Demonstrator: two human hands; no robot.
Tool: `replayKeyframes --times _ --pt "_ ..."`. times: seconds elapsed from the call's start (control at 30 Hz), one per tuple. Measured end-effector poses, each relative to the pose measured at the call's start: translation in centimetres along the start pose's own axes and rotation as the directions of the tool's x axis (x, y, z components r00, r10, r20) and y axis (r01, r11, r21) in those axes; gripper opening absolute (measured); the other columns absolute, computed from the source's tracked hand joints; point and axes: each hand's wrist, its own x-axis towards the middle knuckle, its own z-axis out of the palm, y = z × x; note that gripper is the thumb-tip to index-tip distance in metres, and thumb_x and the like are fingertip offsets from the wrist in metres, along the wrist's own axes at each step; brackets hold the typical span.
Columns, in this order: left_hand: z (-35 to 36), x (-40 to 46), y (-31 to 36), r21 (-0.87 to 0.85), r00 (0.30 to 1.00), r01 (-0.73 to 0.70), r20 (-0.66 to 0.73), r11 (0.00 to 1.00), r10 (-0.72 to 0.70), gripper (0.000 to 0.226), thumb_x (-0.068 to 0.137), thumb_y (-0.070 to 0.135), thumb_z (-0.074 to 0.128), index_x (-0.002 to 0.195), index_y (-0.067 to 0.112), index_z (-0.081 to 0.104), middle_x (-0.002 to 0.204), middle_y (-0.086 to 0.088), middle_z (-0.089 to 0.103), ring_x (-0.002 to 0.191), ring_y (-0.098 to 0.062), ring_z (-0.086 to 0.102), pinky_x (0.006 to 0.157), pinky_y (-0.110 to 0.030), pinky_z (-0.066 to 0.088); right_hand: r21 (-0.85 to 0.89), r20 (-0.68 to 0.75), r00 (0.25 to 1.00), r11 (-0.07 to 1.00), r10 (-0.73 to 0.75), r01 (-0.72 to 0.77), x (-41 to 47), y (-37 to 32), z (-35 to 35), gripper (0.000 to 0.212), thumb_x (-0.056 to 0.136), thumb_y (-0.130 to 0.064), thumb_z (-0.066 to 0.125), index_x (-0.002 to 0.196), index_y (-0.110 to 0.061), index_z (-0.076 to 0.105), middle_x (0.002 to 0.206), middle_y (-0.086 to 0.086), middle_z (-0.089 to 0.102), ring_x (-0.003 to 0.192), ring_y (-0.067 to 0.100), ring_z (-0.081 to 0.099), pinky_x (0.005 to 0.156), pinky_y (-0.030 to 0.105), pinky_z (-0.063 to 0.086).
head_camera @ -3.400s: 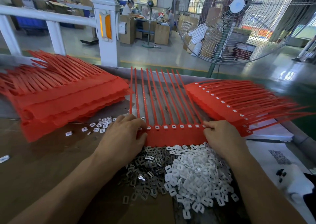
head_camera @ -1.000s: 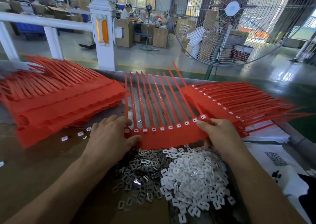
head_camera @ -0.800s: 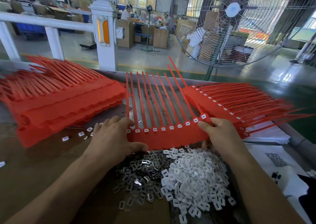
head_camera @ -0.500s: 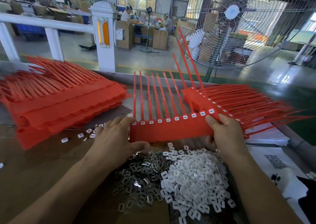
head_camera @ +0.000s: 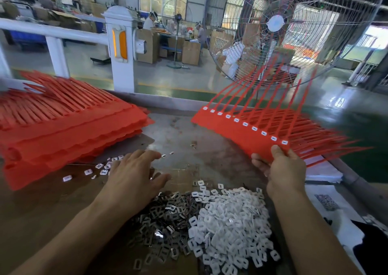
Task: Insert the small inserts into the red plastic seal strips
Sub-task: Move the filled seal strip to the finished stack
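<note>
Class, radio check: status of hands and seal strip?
Right hand grips filled seal strip, raised over right stack. Left hand open, empty. Nothing in the way.

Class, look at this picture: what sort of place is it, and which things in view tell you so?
Most likely a factory assembly floor. Stacks of red seal strips and heaps of small inserts cover the workbench; a big industrial fan and cardboard boxes stand behind.

Seal strip sheet (head_camera: 241,134): lifted off the surface centre, now at right of frame over the right stack (head_camera: 315,132), gripped by right hand (head_camera: 285,169) alone. Left hand (head_camera: 134,176): released, fingers spread, over bare surface (head_camera: 199,155).
</note>
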Motion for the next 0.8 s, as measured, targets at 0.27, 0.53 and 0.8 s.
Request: replayKeyframes --times 0.27,0.53,0.8 --pt "0.03 0.06 -0.13 -0.007 1.0 -0.005 0.003 1.0 0.005 0.053 0.088 0.06 0.062 0.136 0.037 0.054 0.135 0.012 0.054 0.13 -0.015 0.046 0.109 -0.038 0.026 0.195 0.039 0.995 0.975 0.096 -0.102 -0.45 -0.42 0.61 0.023 0.106 0.009 0.037 0.108 -0.003 0.057 0.094 0.016 0.063 0.08 0.033 0.072 0.076 0.038 0.065" --pt "0.35 0.25 -0.52 -0.021 1.0 -0.002 -0.008 1.0 0.002 0.05 0.087 0.062 0.063 0.131 0.038 0.057 0.133 0.013 0.056 0.128 -0.014 0.047 0.109 -0.04 0.028 0.19 0.05 0.998 0.981 0.038 -0.046 -0.54 -0.34 0.83 0.033 0.107 0.007 0.039 0.104 -0.013 0.065 0.089 0.009 0.07 0.077 0.029 0.077 0.074 0.036 0.066" --pt "-0.1 0.2 -0.27 -0.023 1.0 0.004 0.006 1.0 -0.004 0.047 0.089 0.058 0.064 0.131 0.038 0.058 0.135 0.012 0.056 0.127 -0.015 0.048 0.11 -0.04 0.031 0.447 0.069 0.979 0.871 0.193 -0.204 -0.13 -0.95 0.66 0.021 0.104 0.014 0.037 0.1 -0.001 0.053 0.096 0.016 0.064 0.078 0.034 0.076 0.083 0.047 0.062"
